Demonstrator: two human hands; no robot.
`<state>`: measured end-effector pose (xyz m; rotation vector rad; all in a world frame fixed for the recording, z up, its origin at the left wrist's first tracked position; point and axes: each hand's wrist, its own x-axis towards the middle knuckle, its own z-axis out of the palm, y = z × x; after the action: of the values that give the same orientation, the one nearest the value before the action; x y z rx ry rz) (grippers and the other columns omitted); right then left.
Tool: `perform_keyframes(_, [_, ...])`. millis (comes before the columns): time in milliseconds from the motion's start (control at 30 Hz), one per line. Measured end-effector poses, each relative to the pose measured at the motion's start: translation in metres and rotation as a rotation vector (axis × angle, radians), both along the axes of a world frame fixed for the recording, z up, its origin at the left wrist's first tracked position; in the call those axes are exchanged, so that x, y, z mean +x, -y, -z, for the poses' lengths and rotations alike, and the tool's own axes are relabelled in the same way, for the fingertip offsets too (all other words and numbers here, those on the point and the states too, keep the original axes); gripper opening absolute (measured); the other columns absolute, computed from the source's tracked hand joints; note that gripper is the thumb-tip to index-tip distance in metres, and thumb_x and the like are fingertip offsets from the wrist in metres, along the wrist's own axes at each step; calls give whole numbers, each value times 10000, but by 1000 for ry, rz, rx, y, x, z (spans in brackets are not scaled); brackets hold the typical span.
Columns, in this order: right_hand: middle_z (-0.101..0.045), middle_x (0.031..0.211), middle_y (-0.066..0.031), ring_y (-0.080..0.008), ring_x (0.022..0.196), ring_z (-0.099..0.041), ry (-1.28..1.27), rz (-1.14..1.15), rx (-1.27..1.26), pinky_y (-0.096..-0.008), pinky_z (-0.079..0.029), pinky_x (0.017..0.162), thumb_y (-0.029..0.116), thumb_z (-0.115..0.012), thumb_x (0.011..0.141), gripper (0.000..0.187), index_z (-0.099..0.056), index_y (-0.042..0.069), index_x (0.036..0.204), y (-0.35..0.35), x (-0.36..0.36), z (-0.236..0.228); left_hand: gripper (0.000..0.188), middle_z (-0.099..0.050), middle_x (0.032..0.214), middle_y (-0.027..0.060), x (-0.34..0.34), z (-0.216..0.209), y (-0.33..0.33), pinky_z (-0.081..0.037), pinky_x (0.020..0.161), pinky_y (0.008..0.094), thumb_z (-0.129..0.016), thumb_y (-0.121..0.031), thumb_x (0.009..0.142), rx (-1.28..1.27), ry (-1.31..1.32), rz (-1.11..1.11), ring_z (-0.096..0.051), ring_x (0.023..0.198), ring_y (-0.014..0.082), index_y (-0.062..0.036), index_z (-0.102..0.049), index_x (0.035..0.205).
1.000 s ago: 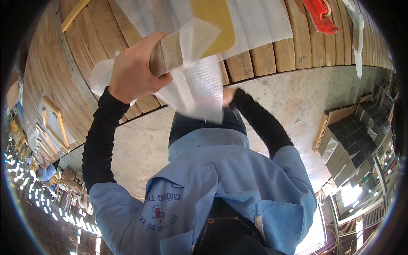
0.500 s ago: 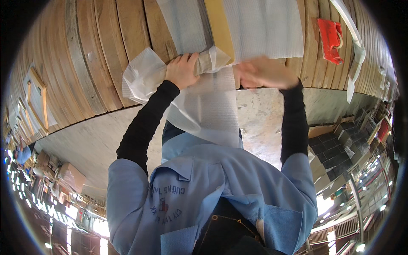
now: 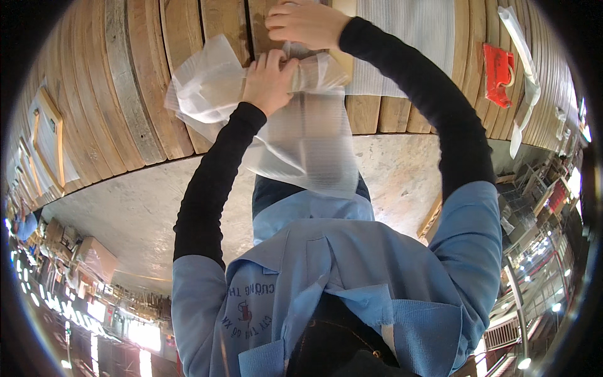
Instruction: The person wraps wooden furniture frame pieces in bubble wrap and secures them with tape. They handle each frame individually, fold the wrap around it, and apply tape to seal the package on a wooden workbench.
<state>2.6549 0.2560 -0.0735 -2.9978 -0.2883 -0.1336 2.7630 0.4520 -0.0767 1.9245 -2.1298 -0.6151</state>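
"What lies on the table (image 3: 138, 81)?"
"A frame (image 3: 50, 105) at the left end, a tape dispenser (image 3: 493, 72) toward the right, a plastic strip (image 3: 532, 78) just right of that."
"And between?"
"Foam wrap (image 3: 308, 138) under the left hand (image 3: 270, 81), overhanging the near edge; a foam sheet (image 3: 421, 25) to its right."

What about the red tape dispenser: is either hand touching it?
No, the red tape dispenser lies on the wooden slats off to the right, well apart from both the left hand and the right hand.

The foam (image 3: 308, 139) is ribbed white, the tape dispenser (image 3: 495, 76) red.
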Motion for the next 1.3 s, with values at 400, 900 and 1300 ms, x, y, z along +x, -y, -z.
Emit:
perform_keyframes(400, [-690, 1130, 28, -167, 1127, -636, -63, 363, 90, -435, -445, 1094, 86, -754, 787, 342, -660, 176, 1104, -52, -141, -51, 869, -574, 1219, 78, 43, 10, 0, -465, 959, 465, -912, -176, 572, -110, -16, -149, -581, 1110, 330, -206, -541, 1357])
perform_keyframes(900, [-522, 1133, -16, -233, 1217, -544, 192, 900, 203, -685, -170, 1201, 124, -860, 713, 676, -662, 412, 1292, -138, -154, 59, 673, -497, 1386, 141, 90, -4, -28, -345, 1081, 547, -780, -355, 871, -540, -205, -449, -469, 1291, 341, -150, -491, 1443])
perform_keyframes(1300, [-578, 1074, -29, -227, 1234, -564, 248, 971, 240, -664, -151, 1214, 44, -829, 717, 670, -671, 385, 1271, -149, -146, 61, 425, -597, 1229, 178, 113, 49, -155, -503, 960, 456, -700, -319, 970, -141, -272, -1427, -583, 1128, 308, -20, -574, 1244])
